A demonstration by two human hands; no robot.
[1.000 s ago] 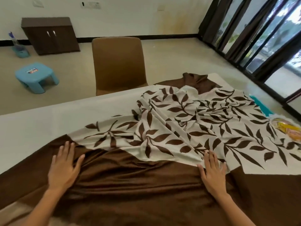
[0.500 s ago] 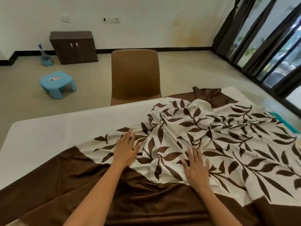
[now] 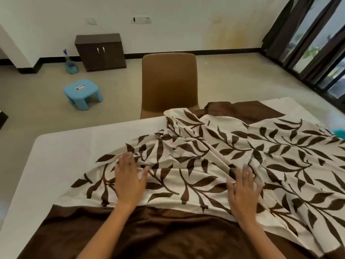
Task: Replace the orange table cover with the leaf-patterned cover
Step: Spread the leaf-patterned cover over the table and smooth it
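Note:
The leaf-patterned cover (image 3: 233, 156), cream with dark brown leaves and a wide brown border (image 3: 168, 230), lies rumpled over the white table (image 3: 71, 156). My left hand (image 3: 128, 180) rests flat on the patterned part near its left edge, fingers spread and straight. Flat on the cloth to the right lies my right hand (image 3: 242, 193), fingertips at a raised fold. Folds bunch between and beyond the hands. No orange cover is in view.
A brown chair (image 3: 169, 81) stands at the table's far side. On the floor are a blue stool (image 3: 83, 93), a dark cabinet (image 3: 100, 51) and a spray bottle in a small bucket (image 3: 70, 63). Dark curtains and windows (image 3: 308, 43) fill the right. A teal object (image 3: 338, 132) peeks at the right edge.
Both hands have slid forward from the brown border onto the patterned cloth, pushing it across the table. The view has shifted left, showing more bare table.

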